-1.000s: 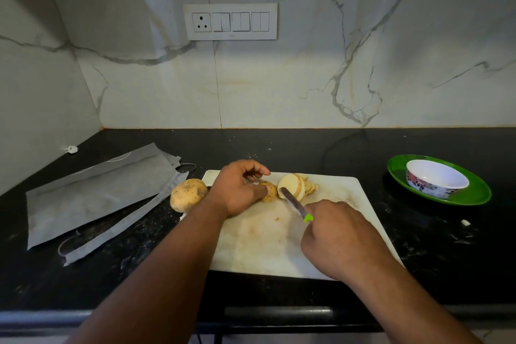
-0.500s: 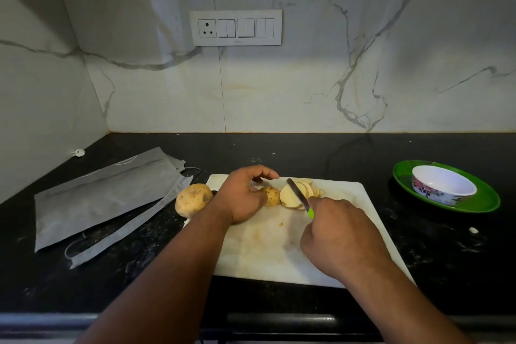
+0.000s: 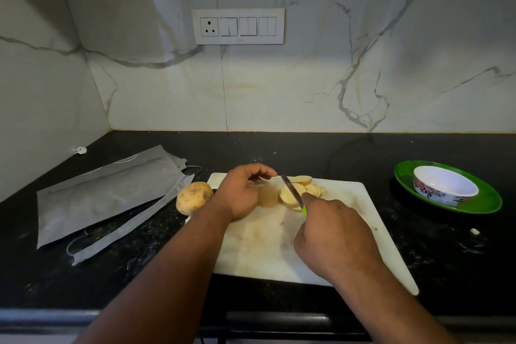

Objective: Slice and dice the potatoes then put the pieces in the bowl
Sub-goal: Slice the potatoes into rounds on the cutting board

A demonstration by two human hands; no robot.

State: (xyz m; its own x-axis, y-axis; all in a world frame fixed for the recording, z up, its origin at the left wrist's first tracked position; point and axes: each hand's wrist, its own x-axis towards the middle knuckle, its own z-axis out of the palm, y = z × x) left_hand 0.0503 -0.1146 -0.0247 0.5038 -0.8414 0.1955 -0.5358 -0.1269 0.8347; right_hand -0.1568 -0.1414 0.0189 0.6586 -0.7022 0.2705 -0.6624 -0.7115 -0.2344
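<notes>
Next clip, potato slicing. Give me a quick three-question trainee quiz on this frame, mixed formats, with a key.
1. True or false: the bowl already holds potato pieces.
2. Multiple choice: the whole potato lies (a) in the bowl, (b) at the left edge of the board, beside the left hand, (c) on the green plate.
3. Fill in: the right hand grips the ____, whose blade sits among the slices.

Key
1. False: what shows of the bowl's inside is bare.
2. b.
3. Knife; the left hand holds the potato end being cut.
</notes>
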